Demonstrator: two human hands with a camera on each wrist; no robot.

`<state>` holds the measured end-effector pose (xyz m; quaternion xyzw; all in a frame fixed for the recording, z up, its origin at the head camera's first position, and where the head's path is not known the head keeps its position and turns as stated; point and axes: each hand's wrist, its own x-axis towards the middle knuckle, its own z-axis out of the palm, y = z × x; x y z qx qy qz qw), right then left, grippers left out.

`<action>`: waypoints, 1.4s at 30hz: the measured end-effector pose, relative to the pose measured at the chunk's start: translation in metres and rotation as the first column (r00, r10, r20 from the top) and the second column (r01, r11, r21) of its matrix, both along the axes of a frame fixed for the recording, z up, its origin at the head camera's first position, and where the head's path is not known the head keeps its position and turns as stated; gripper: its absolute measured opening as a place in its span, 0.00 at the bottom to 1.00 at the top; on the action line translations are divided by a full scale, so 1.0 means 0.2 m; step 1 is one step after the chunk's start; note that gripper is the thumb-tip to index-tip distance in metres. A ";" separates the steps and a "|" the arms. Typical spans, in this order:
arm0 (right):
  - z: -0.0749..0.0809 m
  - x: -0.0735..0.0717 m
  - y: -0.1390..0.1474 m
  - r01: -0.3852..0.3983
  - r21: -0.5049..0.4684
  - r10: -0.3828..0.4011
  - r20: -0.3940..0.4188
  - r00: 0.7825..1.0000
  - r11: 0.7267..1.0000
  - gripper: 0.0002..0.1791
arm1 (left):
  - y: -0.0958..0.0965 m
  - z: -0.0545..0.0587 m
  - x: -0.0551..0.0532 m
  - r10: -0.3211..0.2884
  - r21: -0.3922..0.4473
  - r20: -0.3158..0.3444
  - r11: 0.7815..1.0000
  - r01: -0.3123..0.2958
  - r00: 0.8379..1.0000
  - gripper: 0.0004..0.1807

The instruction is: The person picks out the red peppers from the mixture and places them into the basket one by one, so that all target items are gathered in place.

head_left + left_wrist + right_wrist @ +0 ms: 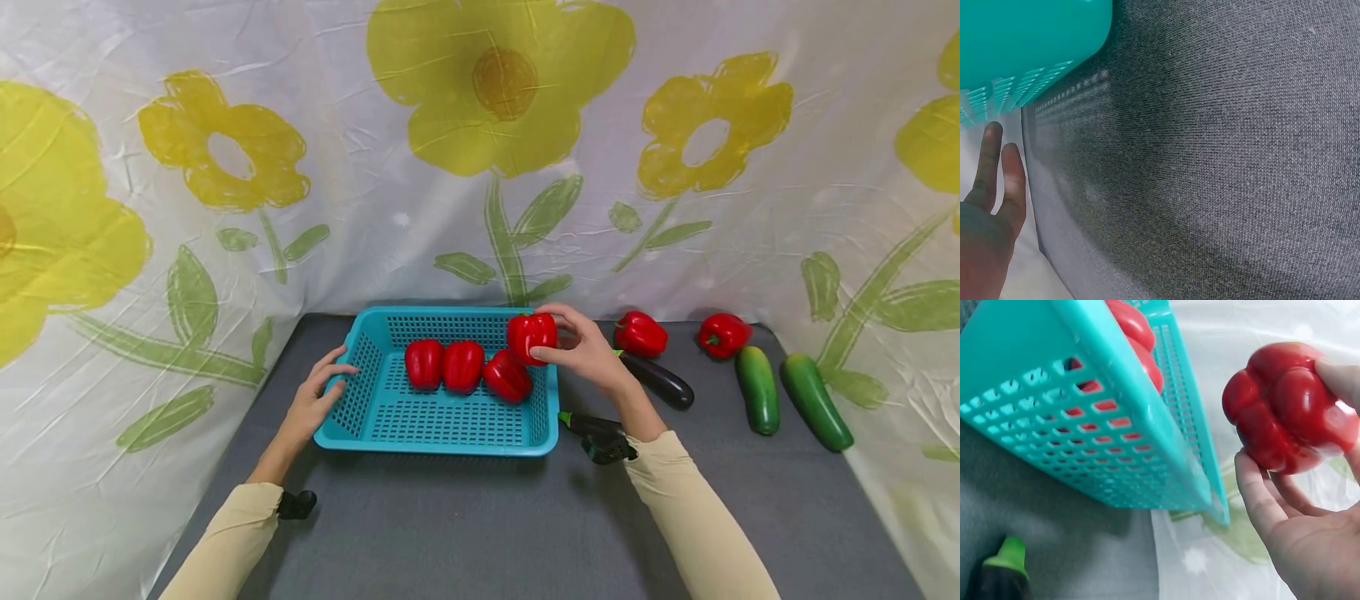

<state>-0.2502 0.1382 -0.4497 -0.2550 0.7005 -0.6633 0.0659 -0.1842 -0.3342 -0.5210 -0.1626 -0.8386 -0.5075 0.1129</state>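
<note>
A red bell pepper (532, 337) is gripped between the thumb and fingers of my right hand (588, 354), over the right end of a blue plastic basket (435, 451). In the right wrist view the pepper (1288, 409) shows its lobed underside, up beside the basket's rim (1147, 419). Three more red peppers (462, 367) lie in a row inside the basket. My left hand (313, 398) rests at the basket's left rim with its fingers spread. In the left wrist view two fingers (1013, 181) of it stretch out straight just below the basket wall (1029, 44).
Right of the basket lie two eggplants, one (660, 380) farther back and one (588, 423) partly behind my right wrist. Two red peppers, one here (641, 334) and another (724, 335), sit at the back. Farther right are two green cucumbers (758, 390). A flowered curtain (360, 217) hangs behind the grey table.
</note>
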 end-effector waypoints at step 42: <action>0.01 -0.12 -0.65 -0.247 0.088 0.237 0.103 0.966 0.965 0.28 | 0.01 0.02 0.01 -0.019 0.018 0.031 1.000 0.019 0.999 0.13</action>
